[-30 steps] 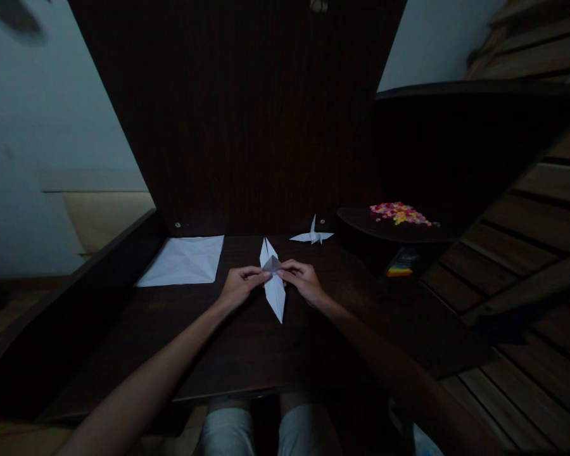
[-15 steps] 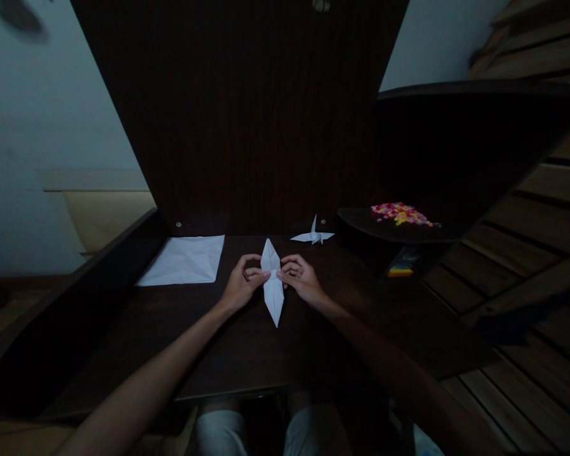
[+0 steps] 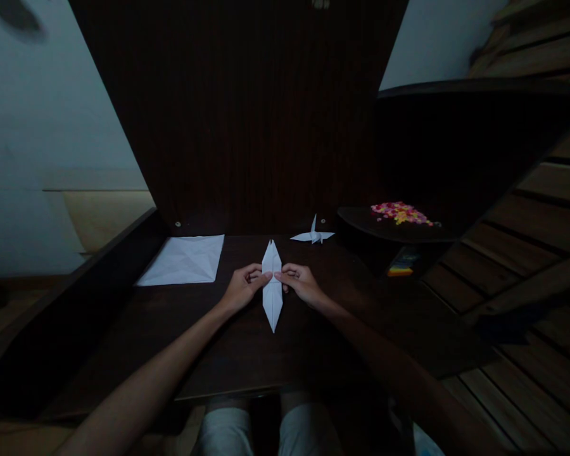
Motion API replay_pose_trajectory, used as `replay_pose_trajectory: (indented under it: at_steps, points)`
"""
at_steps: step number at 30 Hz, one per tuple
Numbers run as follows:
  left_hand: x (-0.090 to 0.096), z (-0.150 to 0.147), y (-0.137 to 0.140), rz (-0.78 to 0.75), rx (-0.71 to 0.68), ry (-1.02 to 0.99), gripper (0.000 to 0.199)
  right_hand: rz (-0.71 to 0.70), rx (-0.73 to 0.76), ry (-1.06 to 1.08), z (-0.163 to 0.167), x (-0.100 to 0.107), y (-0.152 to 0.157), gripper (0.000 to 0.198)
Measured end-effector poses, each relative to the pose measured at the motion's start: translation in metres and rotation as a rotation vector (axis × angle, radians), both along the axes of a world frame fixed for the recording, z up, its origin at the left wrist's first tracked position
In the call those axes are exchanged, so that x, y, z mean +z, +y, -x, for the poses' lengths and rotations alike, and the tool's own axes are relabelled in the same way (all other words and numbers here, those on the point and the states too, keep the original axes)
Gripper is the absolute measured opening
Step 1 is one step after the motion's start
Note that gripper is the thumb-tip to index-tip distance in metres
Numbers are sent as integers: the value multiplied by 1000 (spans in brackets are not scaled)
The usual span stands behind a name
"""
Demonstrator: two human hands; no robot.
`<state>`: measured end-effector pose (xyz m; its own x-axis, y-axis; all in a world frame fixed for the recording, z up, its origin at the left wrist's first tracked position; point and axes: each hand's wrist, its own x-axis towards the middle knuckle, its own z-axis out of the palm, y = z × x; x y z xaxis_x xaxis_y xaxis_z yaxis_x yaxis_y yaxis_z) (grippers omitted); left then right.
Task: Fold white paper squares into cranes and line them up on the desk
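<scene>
Angling inward below frame centre, left hand (image 3: pixel 244 285) and right hand (image 3: pixel 304 285) pinch a long, creased paper diamond (image 3: pixel 272 304).

The dark counter (image 3: pixel 237 354) bore a creased white sheet (image 3: pixel 185 260) at left and a folded paper bird (image 3: pixel 314 237) at the back. Colourful bits (image 3: pixel 399 213) lay on a curved shelf (image 3: pixel 358 221).

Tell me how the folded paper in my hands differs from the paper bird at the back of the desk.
The folded paper is one long, narrow shape, while the paper bird has spread wings and an upright point. The left hand and right hand hold the folded paper near its middle; the paper bird rests untouched by the back panel. Both are white and folded into sharp points.
</scene>
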<state>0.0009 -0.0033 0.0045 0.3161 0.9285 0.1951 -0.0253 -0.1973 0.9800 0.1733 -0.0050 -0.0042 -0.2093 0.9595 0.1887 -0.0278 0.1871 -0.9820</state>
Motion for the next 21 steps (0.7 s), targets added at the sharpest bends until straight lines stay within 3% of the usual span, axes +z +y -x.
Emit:
replay_pose_trajectory:
  at_steps: [21]
  points:
    - [-4,0,2,16,-47,35,34,-46,41,-67,-1,4,-3,35]
